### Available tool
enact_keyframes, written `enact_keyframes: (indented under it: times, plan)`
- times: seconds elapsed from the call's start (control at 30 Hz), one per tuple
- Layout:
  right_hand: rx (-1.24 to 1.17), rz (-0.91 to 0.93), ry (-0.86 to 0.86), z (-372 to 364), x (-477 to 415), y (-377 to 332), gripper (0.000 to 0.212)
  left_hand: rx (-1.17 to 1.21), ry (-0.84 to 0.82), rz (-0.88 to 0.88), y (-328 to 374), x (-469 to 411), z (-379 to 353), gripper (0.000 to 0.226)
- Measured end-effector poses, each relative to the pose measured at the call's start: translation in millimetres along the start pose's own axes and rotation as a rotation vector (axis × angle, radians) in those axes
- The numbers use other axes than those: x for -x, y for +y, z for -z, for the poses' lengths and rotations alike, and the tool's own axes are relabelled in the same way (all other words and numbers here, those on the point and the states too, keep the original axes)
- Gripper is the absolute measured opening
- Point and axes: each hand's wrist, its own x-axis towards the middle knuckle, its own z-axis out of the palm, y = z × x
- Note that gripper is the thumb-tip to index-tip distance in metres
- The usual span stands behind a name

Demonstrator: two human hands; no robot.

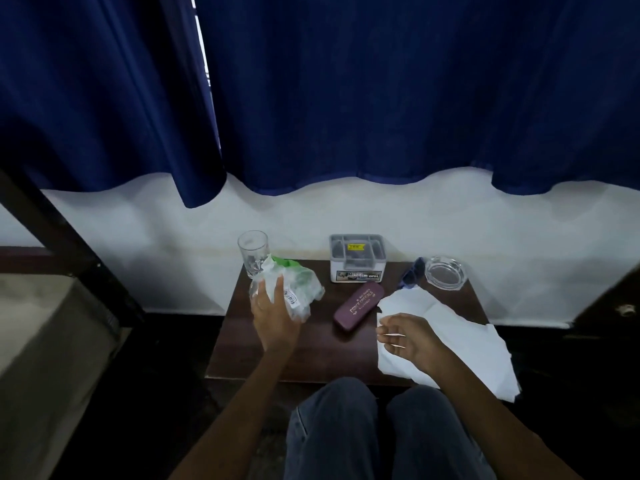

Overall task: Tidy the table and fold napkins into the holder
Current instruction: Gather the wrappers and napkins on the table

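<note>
Napkins overhanging table at right edge, left hand gripping bag

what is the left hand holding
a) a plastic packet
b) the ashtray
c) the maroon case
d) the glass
a: the left hand has its fingers and thumb round the clear plastic packet, while the glass, case and ashtray sit on the table untouched.
</note>
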Motion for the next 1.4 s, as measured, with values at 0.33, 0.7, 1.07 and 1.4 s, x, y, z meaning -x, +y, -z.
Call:
enact_keyframes:
  times: [0.33, 0.7, 1.07, 1.4]
  plan:
    - [-0.005, 0.028, 0.001, 12, 9, -1, 0.008, 0.385, 0.154, 0.081, 28, 24, 14, 0.074]
    - [0.03, 0.185, -0.223, 23, 22, -13, 0.04, 1.097, -0.034, 0.303, 90, 56, 19, 0.061]
    - [-0.068, 0.302, -0.302, 76, 36, -25, 0.05, 1.283, -0.631, 0.316, 157, 101, -8, 0.033]
    - [-0.078, 0.35, 0.122, 233, 67, -34, 0.023, 0.999, -1.081, 0.119, 245, 153, -69, 0.051]
